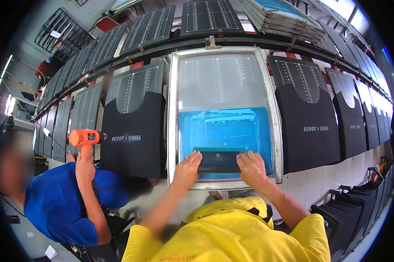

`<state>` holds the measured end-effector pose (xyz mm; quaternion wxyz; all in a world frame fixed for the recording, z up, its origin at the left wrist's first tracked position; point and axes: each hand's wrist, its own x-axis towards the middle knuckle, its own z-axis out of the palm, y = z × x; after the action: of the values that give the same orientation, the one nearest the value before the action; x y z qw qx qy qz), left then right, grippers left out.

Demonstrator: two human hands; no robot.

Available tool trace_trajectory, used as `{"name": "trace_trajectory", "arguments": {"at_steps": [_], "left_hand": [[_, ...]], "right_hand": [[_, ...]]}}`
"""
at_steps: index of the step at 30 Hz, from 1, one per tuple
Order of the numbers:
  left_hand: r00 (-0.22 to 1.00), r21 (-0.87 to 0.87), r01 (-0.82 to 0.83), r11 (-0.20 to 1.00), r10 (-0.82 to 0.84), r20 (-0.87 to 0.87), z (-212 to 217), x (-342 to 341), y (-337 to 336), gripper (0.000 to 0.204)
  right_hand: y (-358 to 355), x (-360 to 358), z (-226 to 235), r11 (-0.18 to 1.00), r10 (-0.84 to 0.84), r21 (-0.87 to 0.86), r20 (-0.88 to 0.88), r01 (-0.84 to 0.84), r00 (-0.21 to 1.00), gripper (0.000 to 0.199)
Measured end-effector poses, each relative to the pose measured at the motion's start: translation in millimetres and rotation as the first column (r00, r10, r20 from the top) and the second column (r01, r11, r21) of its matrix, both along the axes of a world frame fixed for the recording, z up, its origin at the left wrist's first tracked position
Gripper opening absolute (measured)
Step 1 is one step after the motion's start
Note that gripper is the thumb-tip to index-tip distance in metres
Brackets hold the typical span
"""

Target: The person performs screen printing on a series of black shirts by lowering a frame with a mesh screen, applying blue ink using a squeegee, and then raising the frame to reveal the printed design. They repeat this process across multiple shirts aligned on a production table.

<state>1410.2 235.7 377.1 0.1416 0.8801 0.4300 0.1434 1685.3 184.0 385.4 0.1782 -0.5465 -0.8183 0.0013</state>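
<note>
Both my hands grip a dark squeegee (pixel 218 161), one at each end. My left hand (pixel 187 170) is wrapped round its left end, and my right hand (pixel 252 168) holds the right end. The squeegee rests across the lower part of a printing screen (pixel 225 98), whose mesh is blue in the near half and grey and see-through in the far half. Streaks of light ink (pixel 225 114) lie on the blue area beyond the squeegee. A pale, worn metal frame (pixel 173 109) surrounds the mesh. Under the screen, a board with white ruled marks shows through.
Left of me, a person in a blue shirt points an orange heat gun (pixel 84 137) at a printed black garment (pixel 135 131) on a board. More black garments (pixel 310 126) lie on boards to the right. Stacked screens (pixel 277 22) stand at the back; black cloths (pixel 343 214) hang lower right.
</note>
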Motion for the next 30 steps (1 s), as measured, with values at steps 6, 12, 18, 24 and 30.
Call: {"name": "trace_trajectory", "arguments": {"at_steps": [6, 12, 18, 24, 30], "left_hand": [[0.999, 0.047, -0.014, 0.999, 0.012, 0.031, -1.7, 22.9, 99.0, 0.051], [0.994, -0.005, -0.064, 0.998, 0.064, -0.086, 13.2, 32.9, 132.6, 0.043], [1.0, -0.004, 0.009, 1.0, -0.009, -0.018, 21.0, 28.7, 5.5, 0.043], [1.0, -0.035, -0.022, 0.999, 0.022, -0.008, 5.3, 39.6, -46.3, 0.045], [0.999, 0.041, -0.03, 0.999, 0.031, -0.016, -1.8, 56.8, 25.4, 0.042]], "right_hand": [[91.1, 16.0, -0.7, 0.998, -0.062, 0.006, -0.049, 0.063, 0.997, 0.009], [128.7, 30.9, 3.6, 0.998, -0.061, -0.017, -0.115, 0.06, 0.991, 0.014], [8.1, 35.0, 20.5, 0.993, -0.027, -0.113, -0.055, 0.021, 0.998, 0.041], [-37.0, 40.4, 12.8, 0.995, -0.031, -0.096, -0.082, 0.023, 0.996, 0.038], [42.0, 57.5, 5.3, 1.0, -0.011, -0.025, -0.089, 0.009, 0.996, 0.037]]}}
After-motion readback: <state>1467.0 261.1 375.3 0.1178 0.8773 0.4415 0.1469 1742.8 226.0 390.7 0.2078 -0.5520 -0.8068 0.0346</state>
